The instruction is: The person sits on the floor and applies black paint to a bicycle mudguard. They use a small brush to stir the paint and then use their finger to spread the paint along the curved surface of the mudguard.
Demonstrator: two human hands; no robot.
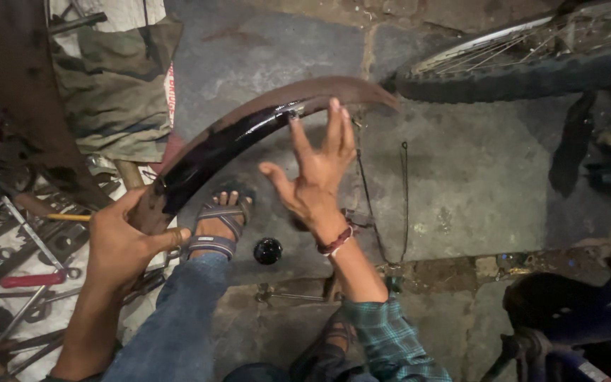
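Near the bottom edge, my knees and a sandalled foot (219,221) frame the work, with a small black round cap (268,250) lying on the stone floor (475,177) just right of that foot. My left hand (118,244) is closed around the near, lower end of the dark curved mudguard (249,127), fingers (167,237) wrapped tight on its edge. My right hand (316,173) is spread wide open, holding nothing, its fingertips touching the mudguard near a small metal fitting (293,111) at mid-arc. I judge the job to be in its middle: the mudguard is off any wheel and in hand, the thin wire stay (390,205) hangs loose beside it, and nothing yet looks fastened. The mudguard's long axis runs from near left up to far right, arching upward, its pointed tip aimed toward the bicycle wheel (525,60) at far right. Tools (30,279) lie scattered at left on the floor
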